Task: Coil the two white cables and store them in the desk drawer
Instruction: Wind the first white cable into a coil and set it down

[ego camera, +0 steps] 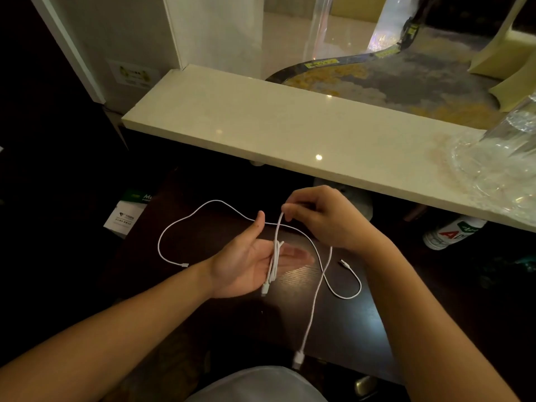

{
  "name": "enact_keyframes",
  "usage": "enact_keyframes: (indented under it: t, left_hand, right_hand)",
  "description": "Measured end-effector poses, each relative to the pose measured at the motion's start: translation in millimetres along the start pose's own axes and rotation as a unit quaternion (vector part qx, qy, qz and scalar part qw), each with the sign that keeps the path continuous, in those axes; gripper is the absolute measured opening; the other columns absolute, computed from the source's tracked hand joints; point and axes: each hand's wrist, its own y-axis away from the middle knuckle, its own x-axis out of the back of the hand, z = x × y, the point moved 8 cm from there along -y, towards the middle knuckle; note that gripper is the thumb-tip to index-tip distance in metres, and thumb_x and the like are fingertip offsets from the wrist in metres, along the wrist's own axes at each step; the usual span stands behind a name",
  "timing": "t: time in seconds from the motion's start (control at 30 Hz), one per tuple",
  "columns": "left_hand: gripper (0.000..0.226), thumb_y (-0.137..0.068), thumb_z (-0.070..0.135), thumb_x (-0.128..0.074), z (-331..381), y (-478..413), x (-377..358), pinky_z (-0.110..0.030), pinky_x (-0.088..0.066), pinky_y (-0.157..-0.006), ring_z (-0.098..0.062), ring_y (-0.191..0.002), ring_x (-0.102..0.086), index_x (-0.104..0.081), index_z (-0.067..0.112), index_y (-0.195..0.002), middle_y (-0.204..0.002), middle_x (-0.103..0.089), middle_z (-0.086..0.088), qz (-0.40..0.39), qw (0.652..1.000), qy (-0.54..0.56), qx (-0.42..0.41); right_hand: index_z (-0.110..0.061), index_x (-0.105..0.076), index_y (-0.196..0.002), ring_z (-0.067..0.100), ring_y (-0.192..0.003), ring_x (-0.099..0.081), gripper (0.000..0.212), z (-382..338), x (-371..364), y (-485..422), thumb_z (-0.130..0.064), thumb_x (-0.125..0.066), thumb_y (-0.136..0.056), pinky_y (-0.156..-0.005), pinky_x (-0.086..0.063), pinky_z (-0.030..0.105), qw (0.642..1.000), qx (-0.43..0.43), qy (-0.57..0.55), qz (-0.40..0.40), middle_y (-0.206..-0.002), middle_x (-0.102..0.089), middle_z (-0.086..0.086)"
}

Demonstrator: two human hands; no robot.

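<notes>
**Status: mid-coil**

First white cable (311, 311): tail hung past the near edge of the surface (348, 329), plug dangling. Left hand (246, 262) was flat open, palm up, with loops draped across it. Right hand (322, 219) pinched the same cable just above. Second white cable (216, 201) lay loose on the surface. Bottle (452, 232) sat far right.

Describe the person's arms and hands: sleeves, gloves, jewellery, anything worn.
The left forearm and right forearm are bare to the frame's edge; no sleeve shows. The left hand and right hand wear no gloves, and neither wrist carries a watch or bracelet. No ring shows, though the left fingers are blurred. A pale grey garment appears at the bottom edge.
</notes>
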Motion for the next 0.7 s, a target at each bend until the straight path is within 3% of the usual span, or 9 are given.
enact_keyframes:
  t: [0.17, 0.3, 0.4, 0.6, 0.7]
  left_hand:
    - [0.104, -0.088, 0.074, -0.014, 13.0, 9.9, -25.3, -0.038, -0.023, -0.118, -0.031, -0.139, -0.043, -0.044, -0.013, -0.136, -0.142, -0.049, -0.030, -0.050, 0.998, 0.047, 0.000]
    - [0.101, -0.090, 0.072, -0.014, 28.6, 14.5, -20.1, -0.040, -0.023, -0.119, -0.033, -0.137, -0.045, -0.046, -0.013, -0.133, -0.140, -0.050, -0.031, -0.017, 0.996, 0.068, -0.052]
    - [0.099, -0.091, 0.072, -0.015, 37.4, 15.7, -11.1, -0.041, -0.024, -0.118, -0.033, -0.136, -0.046, -0.046, -0.012, -0.134, -0.140, -0.051, -0.030, 0.011, 0.993, 0.075, -0.090]
    - [0.098, -0.090, 0.073, -0.017, 44.1, 12.6, 3.2, -0.040, -0.020, -0.120, -0.029, -0.137, -0.046, -0.044, -0.009, -0.137, -0.141, -0.052, -0.025, 0.055, 0.988, 0.077, -0.123]
    - [0.098, -0.090, 0.073, -0.016, 44.6, 10.8, 7.8, -0.040, -0.019, -0.121, -0.027, -0.138, -0.045, -0.044, -0.008, -0.137, -0.142, -0.052, -0.023, 0.064, 0.989, 0.059, -0.122]
  right_hand:
    - [-0.011, -0.074, -0.081, 0.009, -0.067, -0.059, 0.021, 41.8, -18.9, -11.7, -0.027, -0.065, -0.092, -0.071, -0.049, 0.030, 0.991, -0.039, -0.131, 0.006, -0.070, -0.068, 0.006]
    - [-0.014, -0.067, -0.070, 0.003, -0.051, -0.052, 0.029, 69.3, -51.4, 4.6, -0.015, -0.057, -0.097, -0.051, -0.043, 0.014, 0.955, -0.099, -0.278, 0.014, -0.055, -0.060, -0.008]
    - [-0.027, -0.063, -0.051, 0.010, -0.043, -0.037, 0.055, 82.4, -87.9, 26.8, 0.001, -0.047, -0.096, -0.041, -0.031, 0.015, 0.934, -0.179, -0.309, 0.023, -0.042, -0.045, -0.012]
    - [-0.020, -0.062, -0.064, 0.008, -0.039, -0.026, 0.039, 77.5, -135.8, 53.6, -0.040, -0.052, -0.097, -0.044, -0.020, 0.026, 0.890, -0.234, -0.390, 0.033, -0.043, -0.034, -0.009]
    - [-0.018, -0.061, -0.064, 0.007, -0.038, -0.028, 0.040, 72.8, -136.9, 56.3, -0.040, -0.052, -0.096, -0.044, -0.022, 0.027, 0.897, -0.219, -0.383, 0.041, -0.041, -0.036, -0.012]
